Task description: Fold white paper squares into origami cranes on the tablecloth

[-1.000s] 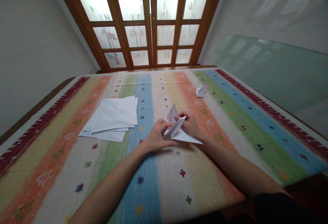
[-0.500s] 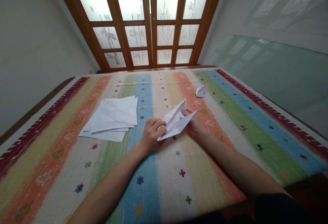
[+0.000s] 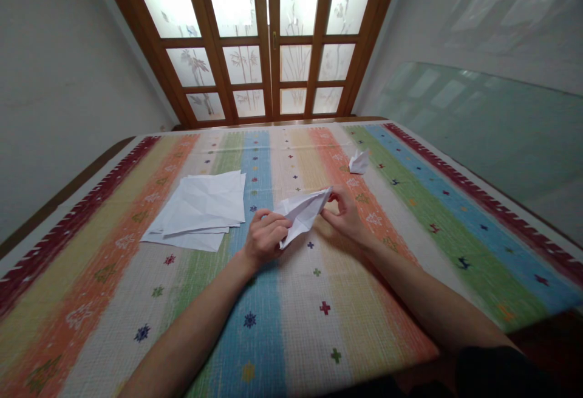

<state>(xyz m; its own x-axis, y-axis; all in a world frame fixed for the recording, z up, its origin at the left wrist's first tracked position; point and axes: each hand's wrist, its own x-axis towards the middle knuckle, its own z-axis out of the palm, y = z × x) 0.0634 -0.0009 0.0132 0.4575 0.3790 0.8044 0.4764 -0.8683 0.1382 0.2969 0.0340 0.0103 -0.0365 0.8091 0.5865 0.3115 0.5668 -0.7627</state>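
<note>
A folded sheet of white paper (image 3: 302, 213) is held between my two hands, tilted a little above the tablecloth. My left hand (image 3: 266, 235) grips its lower left end, with the fingers curled over the front and the thumb hidden. At the upper right tip, my right hand (image 3: 345, 212) pinches the paper between thumb and forefinger. The folded layers come together at that tip. Left of my hands lies a loose stack of creased white sheets (image 3: 203, 206).
A small folded paper figure (image 3: 359, 161) stands at the far right on the striped tablecloth (image 3: 300, 325). Beyond the table's back edge are wooden doors with frosted panes (image 3: 246, 64). A glass panel (image 3: 478, 124) leans along the right wall.
The two raised flaps of the paper, spread apart before, now lie together at one tip. My right hand has moved from between the flaps to pinch that tip.
</note>
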